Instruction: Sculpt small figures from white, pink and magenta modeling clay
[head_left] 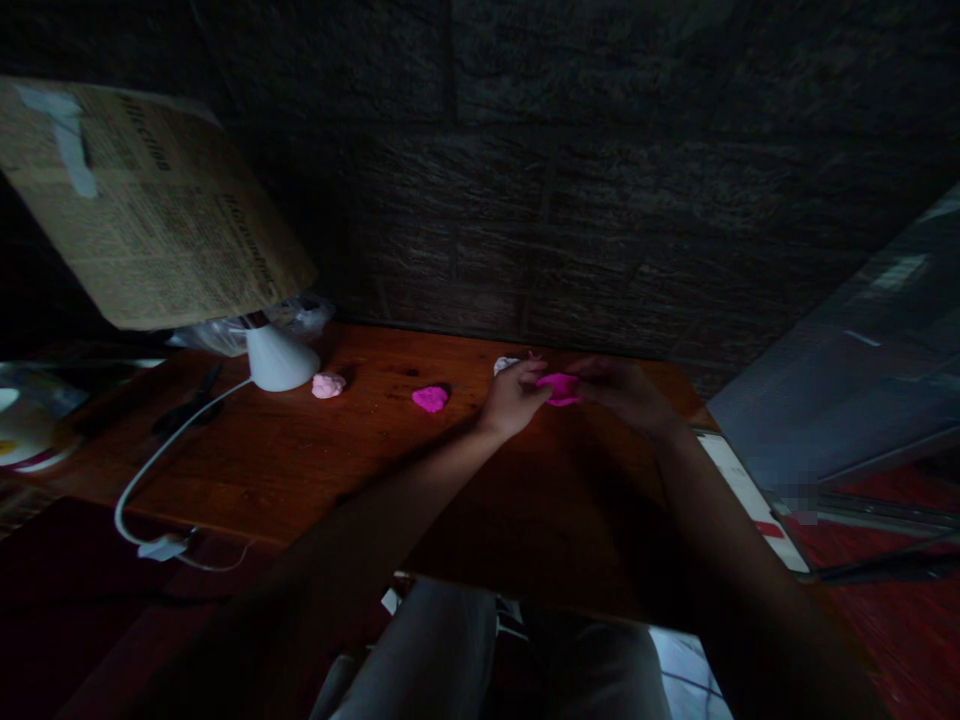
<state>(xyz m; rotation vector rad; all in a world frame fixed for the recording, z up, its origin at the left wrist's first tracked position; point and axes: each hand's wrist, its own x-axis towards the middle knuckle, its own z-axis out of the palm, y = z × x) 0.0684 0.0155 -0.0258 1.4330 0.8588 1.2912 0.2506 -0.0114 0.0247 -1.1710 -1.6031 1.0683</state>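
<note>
My left hand [513, 402] and my right hand [628, 396] are closed on a flattened piece of magenta modelling clay [562, 389], one at each side, over the right part of the wooden table. Behind my left hand a white lump [504, 366] shows in part, the rest hidden by the fingers. Left of my hands lies another piece of bright magenta clay [430, 399], roughly heart-shaped. Farther left, by the lamp's foot, sits a pale pink clay lump [328, 385].
A lamp [281, 358] with a newsprint-patterned shade stands at the left, its white cord [142, 475] hanging over the front edge. Dark scissors [187, 405] and a white cup [22, 430] are farther left. A dark brick wall [480, 200] borders the table's back.
</note>
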